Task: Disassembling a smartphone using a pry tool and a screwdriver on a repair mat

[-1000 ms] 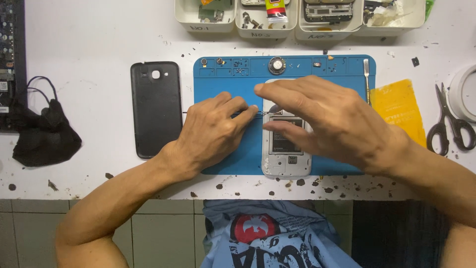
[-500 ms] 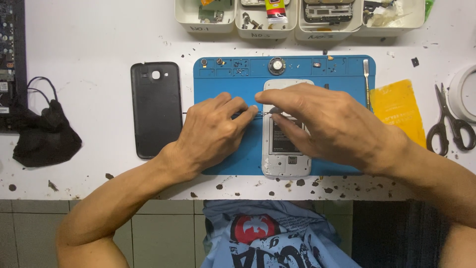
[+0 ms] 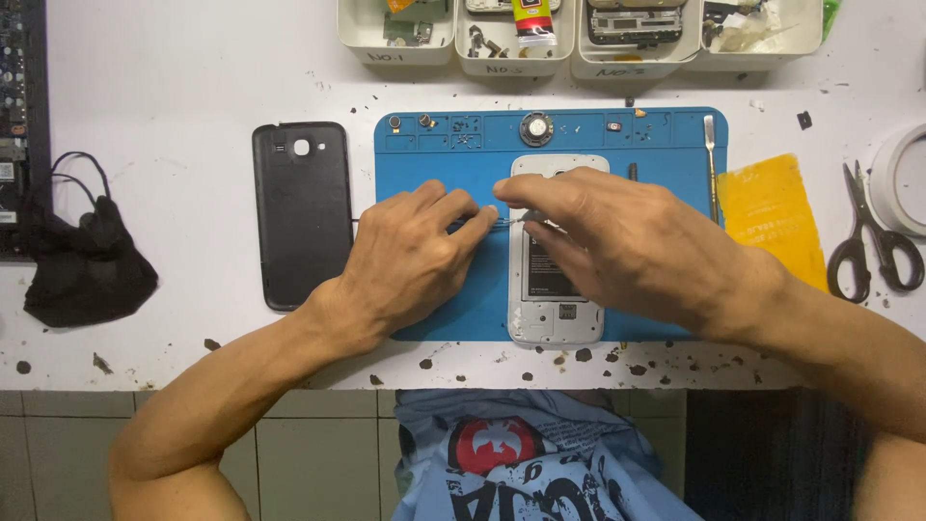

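Head view: I'm pinching a thin metal tool (image 3: pixel 506 221) between my left hand (image 3: pixel 410 256) and right hand (image 3: pixel 637 246), both narrowly closed, over the opened phone (image 3: pixel 557 304) lying beneath my grip; rigid, fragile inside, so I'm steadying its edges.

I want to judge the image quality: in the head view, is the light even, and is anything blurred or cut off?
Head view: light is even and soft on the white table, with only faint shadows under the left hand and right hand; the phone and blue mat look sharp; the trays at the top and the tape roll at the right edge are cut off.
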